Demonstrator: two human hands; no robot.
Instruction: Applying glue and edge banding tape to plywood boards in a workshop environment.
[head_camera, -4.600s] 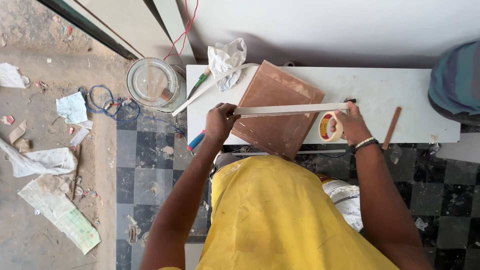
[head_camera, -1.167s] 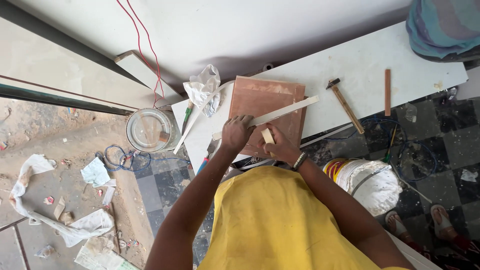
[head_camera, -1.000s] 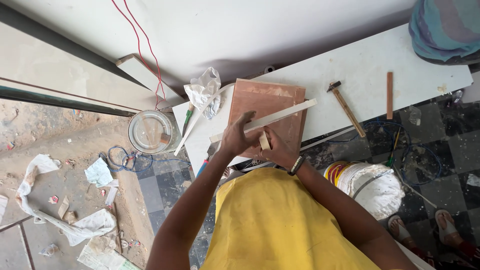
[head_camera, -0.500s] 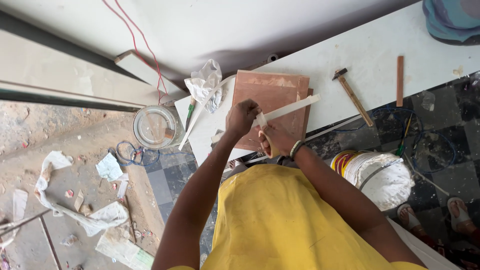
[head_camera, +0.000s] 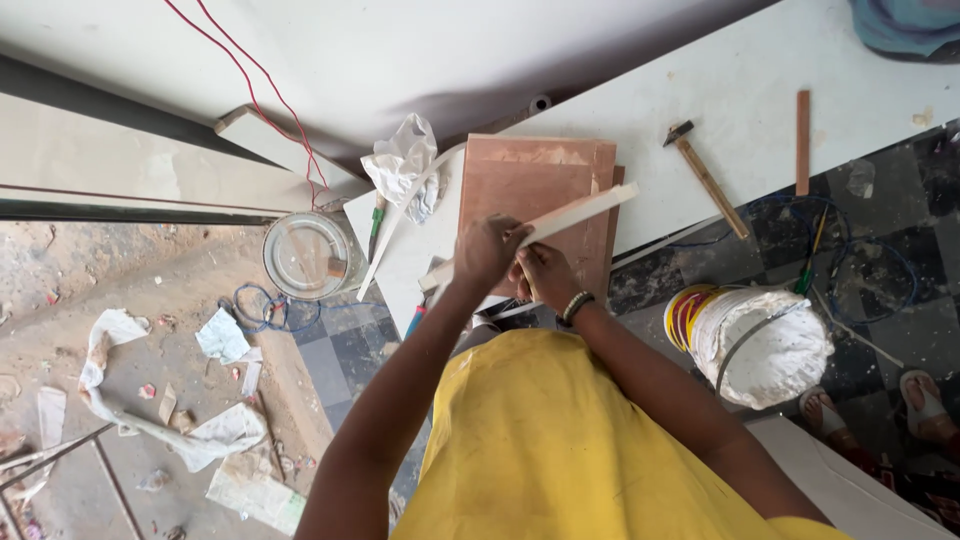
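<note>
Both hands slid left: left hand (head_camera: 487, 250) grips strip (head_camera: 560, 222), right hand (head_camera: 543, 275) closed; bucket (head_camera: 765, 345) holds white paste.

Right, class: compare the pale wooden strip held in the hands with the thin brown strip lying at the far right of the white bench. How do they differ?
The pale strip is light, near cream; the brown strip is reddish-brown. The pale strip looks longer and wider. It lies slanted across the brown board, gripped by the left hand with the right hand beside it; the brown strip lies untouched on the white bench. Both are straight, flat lengths of wood.
</note>
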